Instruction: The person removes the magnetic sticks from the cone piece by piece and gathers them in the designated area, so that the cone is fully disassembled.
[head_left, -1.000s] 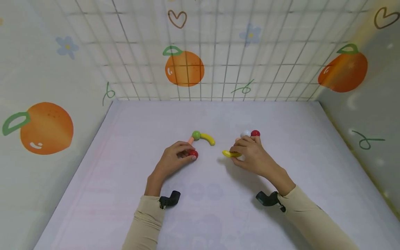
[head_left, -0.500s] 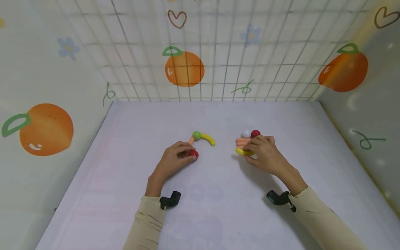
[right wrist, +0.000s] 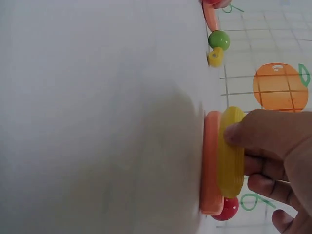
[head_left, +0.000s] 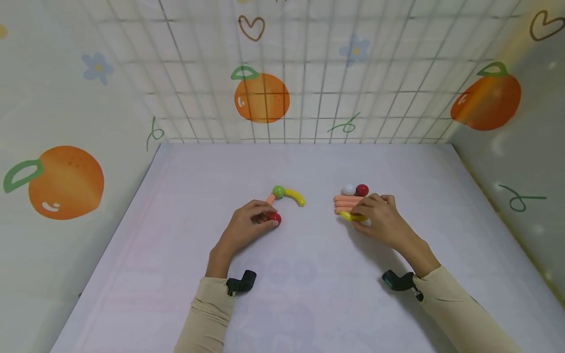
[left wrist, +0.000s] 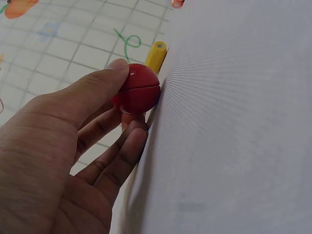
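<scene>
My left hand (head_left: 244, 223) pinches a red ball (head_left: 275, 218) with a seam round its middle, low on the table. From that ball a pink stick (head_left: 270, 199) leads to a green ball (head_left: 278, 191), where a curved yellow stick (head_left: 295, 197) joins on. Between thumb and fingers my right hand (head_left: 384, 220) holds another curved yellow stick (right wrist: 230, 156), close beside a row of straight pink sticks (head_left: 348, 198). The right fingers hide one end of that row and of the yellow stick in the head view.
Behind the pink row lie a white ball (head_left: 349, 189) and a second red ball (head_left: 362, 189). A white cloth wall (head_left: 304, 132) with orange prints and a grid rises at the table's (head_left: 309, 166) back edge.
My right hand has moved to the right with the curved yellow stick, from left of the pink row to its near side. The left hand stays on the red ball.
</scene>
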A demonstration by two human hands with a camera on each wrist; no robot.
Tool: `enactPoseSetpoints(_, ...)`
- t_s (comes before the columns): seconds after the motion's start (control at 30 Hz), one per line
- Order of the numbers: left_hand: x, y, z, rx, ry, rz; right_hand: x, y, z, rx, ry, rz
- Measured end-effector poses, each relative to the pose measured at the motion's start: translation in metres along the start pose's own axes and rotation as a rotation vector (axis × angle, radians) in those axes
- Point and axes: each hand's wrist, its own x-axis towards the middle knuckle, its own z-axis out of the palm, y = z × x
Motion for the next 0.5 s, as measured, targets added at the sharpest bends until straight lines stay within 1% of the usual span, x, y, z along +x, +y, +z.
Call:
enactPoseSetpoints(0.3,0.0005,0.0025,-0.0017,0.002,0.003,-0.024,-0.0025,0.0023,0.0029,-0.01,-0.019,0.0)
enactPoseSetpoints(0.5,0.001,0.002,-0.0007,-0.001,-0.007,-0.037,-0.0021,0.0037,0.005,-0.008,-0.031,0.019)
